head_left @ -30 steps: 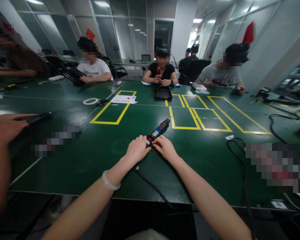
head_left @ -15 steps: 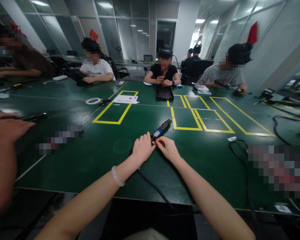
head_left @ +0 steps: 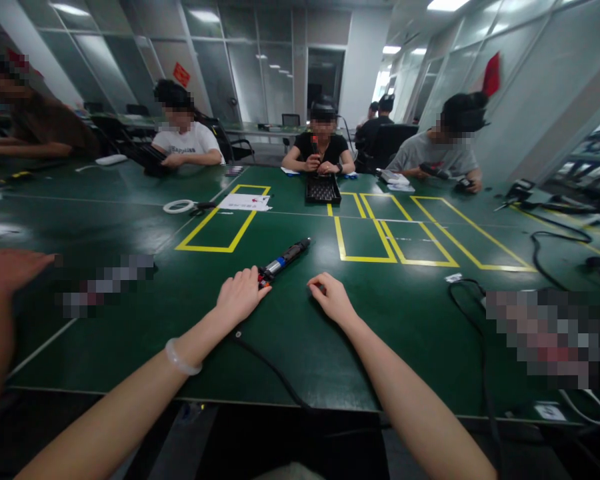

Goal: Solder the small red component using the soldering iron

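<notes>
One end of the tool (head_left: pixel 285 259) hides — under the left hand (head_left: pixel 239 295).

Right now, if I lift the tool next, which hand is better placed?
Likely the left hand: it holds the tool by the near end, while the right hand is curled and apart from it, further right.

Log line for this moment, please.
left hand: gripping near end of tool | right hand: curled, apart from tool, contents unclear | tool: far tip pointing forward, over green table
</notes>
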